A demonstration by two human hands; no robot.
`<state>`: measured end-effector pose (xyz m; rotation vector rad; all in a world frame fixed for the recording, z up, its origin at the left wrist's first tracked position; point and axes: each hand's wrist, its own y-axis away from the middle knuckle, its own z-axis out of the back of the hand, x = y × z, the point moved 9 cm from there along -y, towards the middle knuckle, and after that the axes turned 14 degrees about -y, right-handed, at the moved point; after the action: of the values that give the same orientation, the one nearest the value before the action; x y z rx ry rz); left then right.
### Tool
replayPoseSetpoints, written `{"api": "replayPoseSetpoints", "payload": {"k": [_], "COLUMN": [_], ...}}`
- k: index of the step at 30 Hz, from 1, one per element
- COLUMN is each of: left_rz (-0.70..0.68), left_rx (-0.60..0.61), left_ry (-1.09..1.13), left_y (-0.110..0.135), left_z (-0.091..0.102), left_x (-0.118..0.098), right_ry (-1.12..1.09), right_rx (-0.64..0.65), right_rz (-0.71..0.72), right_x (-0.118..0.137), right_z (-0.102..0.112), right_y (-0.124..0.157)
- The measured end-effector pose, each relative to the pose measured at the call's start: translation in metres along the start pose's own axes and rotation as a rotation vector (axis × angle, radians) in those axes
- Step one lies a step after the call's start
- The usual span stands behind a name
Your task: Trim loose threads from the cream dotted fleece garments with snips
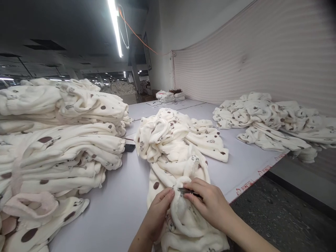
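Thread-trimming appears under way — our left hand (159,206) pinches the fleece garment (178,168) on the table (126,196), our right hand (207,201) grips closed snips (187,191) at its edge; next we need a steady, shallow cut.

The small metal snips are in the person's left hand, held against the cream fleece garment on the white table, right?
Not quite: the head view shows the snips in the right hand; the left hand pinches the cream fleece garment on the white table.
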<state>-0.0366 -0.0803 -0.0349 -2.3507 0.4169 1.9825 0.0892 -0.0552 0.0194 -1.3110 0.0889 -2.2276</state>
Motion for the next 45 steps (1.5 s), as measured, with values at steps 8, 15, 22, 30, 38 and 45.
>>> {"api": "replayPoseSetpoints", "payload": {"k": [8,15,22,30,38,45], "left_rz": [-0.005,-0.08,-0.035,-0.197,-0.569,-0.796], "left_rx": [-0.023,-0.214,-0.786,-0.843,-0.9,-0.884], "left_ry": [-0.112,-0.182,-0.703,-0.672,-0.834,-0.937], "left_y": [-0.024,-0.009,0.07,0.049,0.052,0.055], "left_z": [0.025,0.057,0.095,0.057,0.034,0.032], "left_x": [-0.009,-0.002,0.037,0.011,-0.019,-0.023], "right_ry": [-0.41,0.067,-0.435,-0.004,-0.009,-0.11], "right_rx": [0.122,0.223,0.021,-0.154,-0.062,-0.06], "right_rz": [-0.191,-0.133,-0.259,-0.127,0.007,-0.055], "right_x": [-0.008,-0.022,-0.052,-0.034,0.001,-0.011], "right_z": [-0.029,-0.082,-0.044,-0.009,-0.021,-0.028], "right_y": [0.023,0.026,-0.013,-0.009,-0.004,-0.011]}}
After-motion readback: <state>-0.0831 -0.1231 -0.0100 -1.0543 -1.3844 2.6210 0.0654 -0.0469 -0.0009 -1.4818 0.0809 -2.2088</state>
